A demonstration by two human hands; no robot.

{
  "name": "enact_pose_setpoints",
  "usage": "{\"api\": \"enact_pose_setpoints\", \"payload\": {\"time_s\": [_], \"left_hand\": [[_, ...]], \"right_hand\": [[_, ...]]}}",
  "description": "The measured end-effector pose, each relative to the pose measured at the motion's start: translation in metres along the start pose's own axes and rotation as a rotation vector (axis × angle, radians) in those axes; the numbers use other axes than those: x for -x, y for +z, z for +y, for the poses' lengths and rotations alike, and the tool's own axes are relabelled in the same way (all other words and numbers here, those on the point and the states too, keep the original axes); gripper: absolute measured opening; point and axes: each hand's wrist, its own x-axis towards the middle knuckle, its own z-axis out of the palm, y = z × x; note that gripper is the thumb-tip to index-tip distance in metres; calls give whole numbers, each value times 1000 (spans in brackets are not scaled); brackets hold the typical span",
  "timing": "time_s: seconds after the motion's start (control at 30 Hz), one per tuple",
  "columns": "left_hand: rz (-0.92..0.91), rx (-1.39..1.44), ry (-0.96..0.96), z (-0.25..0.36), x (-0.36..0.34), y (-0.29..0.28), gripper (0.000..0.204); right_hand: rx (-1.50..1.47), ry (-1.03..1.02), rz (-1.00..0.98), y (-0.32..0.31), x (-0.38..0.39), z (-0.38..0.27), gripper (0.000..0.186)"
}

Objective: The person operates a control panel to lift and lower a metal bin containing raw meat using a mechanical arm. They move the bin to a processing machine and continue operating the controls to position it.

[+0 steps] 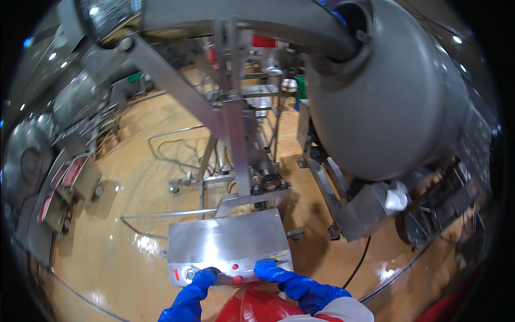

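A brushed steel control box [228, 239] stands in front of me at the lower middle, its panel facing me. My left hand [204, 278], in a blue glove, is closed at a black knob [215, 271] on the panel, beside a round gauge-like dial [190, 274]. Farther right on the panel rests my right hand [265, 269], also blue-gloved, its fingers curled in and what they hold hidden. Between the hands sit a small red button [235, 266] and a larger red button [237, 279]. A red rocker-like piece [176, 275] marks the panel's left end.
Behind the box rises a steel frame [236, 139] carrying a sloping chute [241, 21] into a large grey drum [386, 96] at the right. Cables [358, 263] run over the wet tan floor [123, 236]. Wheeled tubs [83, 177] with reddish contents stand at the left.
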Motion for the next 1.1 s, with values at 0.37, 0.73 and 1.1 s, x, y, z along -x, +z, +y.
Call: {"api": "enact_pose_setpoints", "payload": {"time_s": [0.37, 0.73, 1.1], "left_hand": [[110, -156, -59, 10, 13, 6, 37], [59, -121, 41, 10, 4, 6, 36], [63, -178, -11, -8, -12, 28, 39]], "right_hand": [[28, -18, -53, -1, -5, -2, 33], [5, 3, -59, -2, 0, -4, 33], [24, -63, -8, 4, -3, -1, 35]]}}
